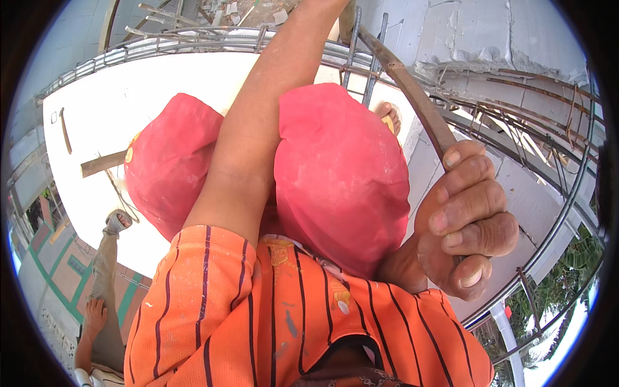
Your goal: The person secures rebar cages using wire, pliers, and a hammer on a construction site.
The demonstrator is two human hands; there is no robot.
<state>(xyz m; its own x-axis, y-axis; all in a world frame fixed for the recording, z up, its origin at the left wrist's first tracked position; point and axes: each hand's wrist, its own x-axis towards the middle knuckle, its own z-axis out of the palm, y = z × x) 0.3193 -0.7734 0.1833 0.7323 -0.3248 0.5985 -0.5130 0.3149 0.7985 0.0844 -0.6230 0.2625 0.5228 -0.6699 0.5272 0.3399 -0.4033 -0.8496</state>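
Observation:
My right hand [471, 219] is closed around the wooden handle [412, 90] of what looks like a hammer. The handle slants up and left to a head [347, 22] at the top edge, beside two upright steel bars [373, 64]. From my orange striped sleeve, my left forearm [284, 71] stretches forward between my knees, which are in red trousers [342, 168]. The left hand lies beyond the top edge, out of sight.
A white board [84, 135] lies under me, bearing a piece of wood [103, 163]. Bundled rebar [167, 48] crosses behind it, and more rebar [548, 142] curves along the right. Broken rubble [258, 14] lies far ahead. At lower left is another person's hand [95, 313].

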